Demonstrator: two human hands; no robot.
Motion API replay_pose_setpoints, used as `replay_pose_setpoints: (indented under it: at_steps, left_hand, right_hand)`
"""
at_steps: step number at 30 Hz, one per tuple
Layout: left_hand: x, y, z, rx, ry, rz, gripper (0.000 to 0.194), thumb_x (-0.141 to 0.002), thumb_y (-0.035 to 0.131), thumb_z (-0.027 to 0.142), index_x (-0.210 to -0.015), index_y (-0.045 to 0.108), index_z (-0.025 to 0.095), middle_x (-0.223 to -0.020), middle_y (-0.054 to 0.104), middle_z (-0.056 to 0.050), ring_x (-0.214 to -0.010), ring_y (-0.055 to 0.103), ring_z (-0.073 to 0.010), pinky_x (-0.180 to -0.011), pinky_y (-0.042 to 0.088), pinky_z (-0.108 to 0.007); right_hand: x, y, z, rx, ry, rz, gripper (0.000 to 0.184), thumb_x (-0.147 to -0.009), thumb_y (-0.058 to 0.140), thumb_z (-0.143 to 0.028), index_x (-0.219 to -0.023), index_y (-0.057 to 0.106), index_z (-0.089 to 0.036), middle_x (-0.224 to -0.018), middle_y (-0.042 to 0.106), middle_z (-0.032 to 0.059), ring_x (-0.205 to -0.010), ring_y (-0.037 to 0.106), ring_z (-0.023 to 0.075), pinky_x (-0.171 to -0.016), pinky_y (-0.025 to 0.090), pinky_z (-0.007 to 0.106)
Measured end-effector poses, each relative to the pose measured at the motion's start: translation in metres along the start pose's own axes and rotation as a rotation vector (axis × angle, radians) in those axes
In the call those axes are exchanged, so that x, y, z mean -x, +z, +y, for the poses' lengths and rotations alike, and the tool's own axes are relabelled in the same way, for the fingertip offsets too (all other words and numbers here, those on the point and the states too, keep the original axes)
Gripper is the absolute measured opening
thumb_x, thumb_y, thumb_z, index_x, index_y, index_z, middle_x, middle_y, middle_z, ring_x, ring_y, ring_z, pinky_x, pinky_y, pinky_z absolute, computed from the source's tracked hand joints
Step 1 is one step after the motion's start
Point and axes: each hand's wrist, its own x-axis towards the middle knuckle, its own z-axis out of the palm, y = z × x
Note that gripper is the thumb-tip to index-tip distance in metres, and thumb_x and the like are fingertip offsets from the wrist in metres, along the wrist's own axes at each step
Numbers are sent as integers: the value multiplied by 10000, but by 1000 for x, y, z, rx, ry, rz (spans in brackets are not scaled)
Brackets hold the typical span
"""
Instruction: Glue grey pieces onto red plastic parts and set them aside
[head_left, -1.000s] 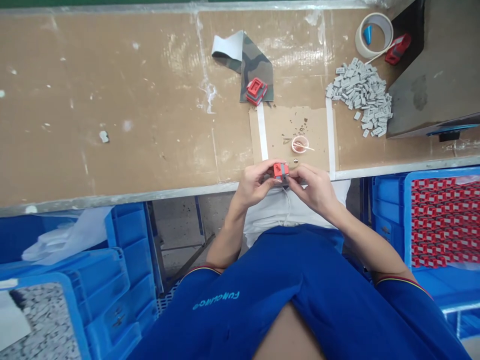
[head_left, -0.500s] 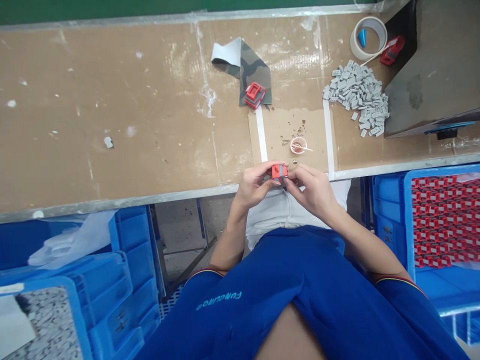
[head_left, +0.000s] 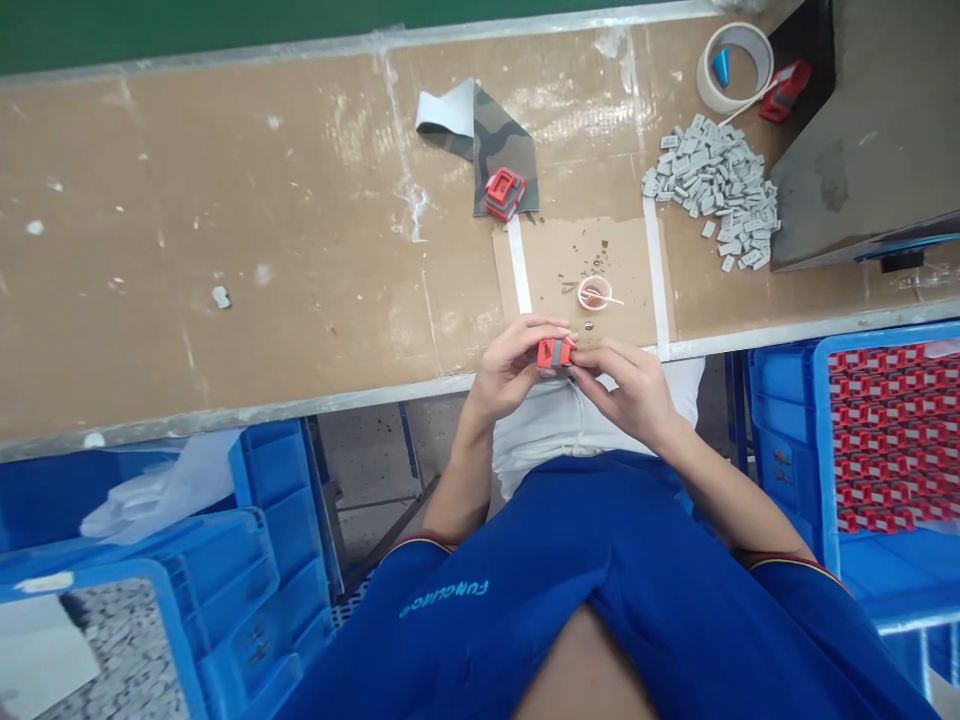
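Above the front edge of the workbench, the left hand [head_left: 511, 370] and right hand [head_left: 626, 392] hold a red rectangular plastic block with a grey central band [head_left: 556, 352] between them. The fingertips of both hands stand narrow, pinching the block from opposite ends. Just beyond the fingers, a small metal fitting [head_left: 588, 325] lies on a tan cardboard mat [head_left: 615, 250], near a small clear cup with pale reddish contents and a white stick [head_left: 595, 293]. Farther out, a second red plastic block [head_left: 505, 194] rests on a camouflage-printed fabric strip [head_left: 504, 150], and a heap of small grey rectangular pieces [head_left: 712, 190] lies to the right. A blue plastic crate filled with rows of red-and-white parts [head_left: 885, 430] stands below the bench on the right. Caution: the block sits directly over the bench edge, so reduced finger pressure could let it drop below the bench. Any forward hand movement could also strike the cup and tip it, spilling its contents onto the mat.
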Motion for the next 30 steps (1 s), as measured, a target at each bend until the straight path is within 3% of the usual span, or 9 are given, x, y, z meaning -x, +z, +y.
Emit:
replay_pose_setpoints:
  at_steps: [6,10,16,19,23,26,27,28,30]
  left_hand:
    - [3,1,-3,-36,-12,14,343,-979,707,236,-1317,742,281,-1283,788,-107,-1237,736,-252,-1070,595,-426]
    - [6,1,-6,-20,-19,40,321,-970,721,229,-1285,756,281,-1320,781,-99,-1258,735,-240,-1090,587,-402]
    - [9,2,-13,94,-78,93,372,-932,759,511,-1191,727,246,-1294,793,-140,-1146,786,-252,-970,641,-396]
    - [7,13,-6,162,-76,92,425,-888,790,570,-1150,708,247,-1270,804,-145,-1118,797,-255,-966,643,-402]
    - [-11,37,18,206,-47,-55,399,-910,808,443,-1251,712,259,-1381,754,-150,-1210,767,-262,-1001,632,-391]
    - [-43,32,29,54,15,-247,559,-894,816,468,-1393,677,259,-1435,721,-141,-1210,747,-274,-999,627,-400]
    - [-57,23,27,-62,46,-216,576,-885,822,473,-1402,676,266,-1409,737,-121,-1175,744,-269,-998,618,-404]
    - [-73,11,22,-220,71,-96,510,-902,806,446,-1371,695,281,-1364,756,-89,-1135,734,-254,-1005,599,-404]
    - [-104,-18,6,-543,101,241,351,-878,815,433,-1186,763,273,-1226,768,-59,-1153,679,-290,-1091,522,-476]
  right_hand:
    - [-4,10,5,87,-3,-19,191,-975,573,-151,-808,548,-240,-718,613,5,-650,576,153,-624,456,278]
    - [-6,13,4,65,-32,-5,229,-954,542,-109,-779,479,-242,-684,542,-19,-616,495,137,-605,402,264]
    - [-9,-3,-12,35,-55,-35,87,-1018,580,-203,-936,577,-230,-773,622,2,-689,565,149,-647,436,267]
    - [-11,-16,-21,97,-86,-41,51,-1028,596,-236,-977,598,-229,-804,652,14,-716,596,159,-658,451,276]
    - [-8,-55,-33,291,-144,-8,176,-1032,583,-202,-859,571,-235,-716,622,0,-656,563,157,-631,420,289]
    - [11,-107,-24,348,-70,-27,175,-1019,596,-209,-847,581,-236,-720,642,-1,-658,586,151,-641,431,283]
    - [22,-127,-14,374,-2,-16,163,-1012,608,-227,-849,595,-235,-726,653,1,-658,599,151,-639,435,281]
    - [34,-148,-1,414,86,12,154,-1002,623,-251,-850,611,-234,-729,664,6,-653,609,154,-632,435,281]
    - [60,-191,34,529,319,107,158,-971,652,-299,-831,638,-228,-719,683,18,-623,614,166,-618,427,288]
